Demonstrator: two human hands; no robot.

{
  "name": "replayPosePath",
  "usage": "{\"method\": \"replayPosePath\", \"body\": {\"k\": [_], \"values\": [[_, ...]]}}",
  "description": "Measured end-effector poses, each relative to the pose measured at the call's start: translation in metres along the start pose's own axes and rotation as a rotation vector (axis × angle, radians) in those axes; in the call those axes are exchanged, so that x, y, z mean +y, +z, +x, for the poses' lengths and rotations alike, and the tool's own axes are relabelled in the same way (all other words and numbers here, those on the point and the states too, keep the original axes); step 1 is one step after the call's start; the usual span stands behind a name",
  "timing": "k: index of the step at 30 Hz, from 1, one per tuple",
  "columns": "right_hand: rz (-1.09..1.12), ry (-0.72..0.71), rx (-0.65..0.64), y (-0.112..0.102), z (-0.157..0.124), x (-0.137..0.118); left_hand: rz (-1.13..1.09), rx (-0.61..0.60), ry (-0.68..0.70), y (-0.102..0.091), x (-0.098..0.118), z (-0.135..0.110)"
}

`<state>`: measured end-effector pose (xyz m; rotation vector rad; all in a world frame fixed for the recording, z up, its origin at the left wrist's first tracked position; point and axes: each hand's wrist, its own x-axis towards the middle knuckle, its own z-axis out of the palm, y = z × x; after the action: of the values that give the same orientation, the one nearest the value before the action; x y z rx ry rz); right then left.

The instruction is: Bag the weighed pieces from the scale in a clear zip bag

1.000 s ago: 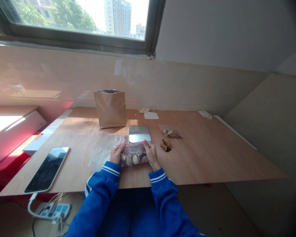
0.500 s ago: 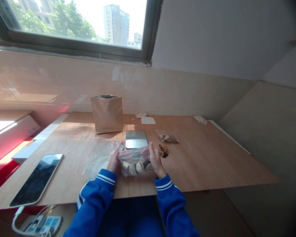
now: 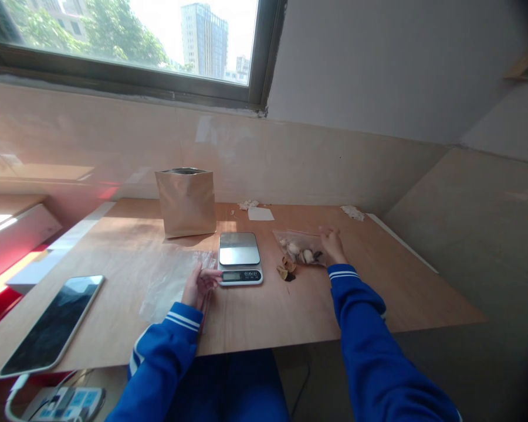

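Observation:
A small kitchen scale [image 3: 240,249] with a metal plate and a front display lies flat on the table. Beside it, my left hand [image 3: 199,285] has its fingers stretched toward the scale's left edge; they hold nothing. Clear empty plastic bags [image 3: 165,284] lie under and left of that hand. To the right, a clear zip bag [image 3: 307,256] of pale, dark-edged dried pieces rests on the table. My right hand [image 3: 332,244] is closed at its upper right corner, fingers partly hidden. Loose brown dried pieces [image 3: 286,268] lie between scale and zip bag.
A gold-brown stand-up pouch [image 3: 187,202] stands with its top open behind the scale. At the left lies a phone [image 3: 55,325] on a cable, above a power strip [image 3: 68,404]. White paper [image 3: 260,214] and crumpled tissue [image 3: 352,212] lie near the wall.
The zip bag of dried pieces, held in both hands before, has moved right onto the table with my right hand. My left hand has let go of it, and the scale's display is uncovered.

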<state>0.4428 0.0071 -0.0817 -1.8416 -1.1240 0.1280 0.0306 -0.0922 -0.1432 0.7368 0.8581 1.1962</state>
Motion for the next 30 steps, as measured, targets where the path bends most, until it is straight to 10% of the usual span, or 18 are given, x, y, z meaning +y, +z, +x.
{"method": "replayPosePath", "body": {"k": [4,7,12,20,30], "values": [[-0.164,-0.339,0.147,0.01,-0.045,-0.003,-0.006,0.014,-0.007,0.004,0.002,-0.002],[-0.168,-0.633,-0.085,0.017,-0.095,-0.011,-0.005,0.033,-0.005,0.007,0.004,-0.003],[-0.326,-0.708,-0.267,0.028,-0.157,-0.009,0.003,0.042,-0.004,0.01,0.006,-0.004],[-0.21,-0.623,-0.273,0.038,-0.151,0.008,0.02,0.043,0.011,0.012,0.007,-0.006],[0.099,-0.668,-0.51,0.098,-0.142,-0.118,0.002,0.051,0.022,0.015,0.008,-0.007]]}}
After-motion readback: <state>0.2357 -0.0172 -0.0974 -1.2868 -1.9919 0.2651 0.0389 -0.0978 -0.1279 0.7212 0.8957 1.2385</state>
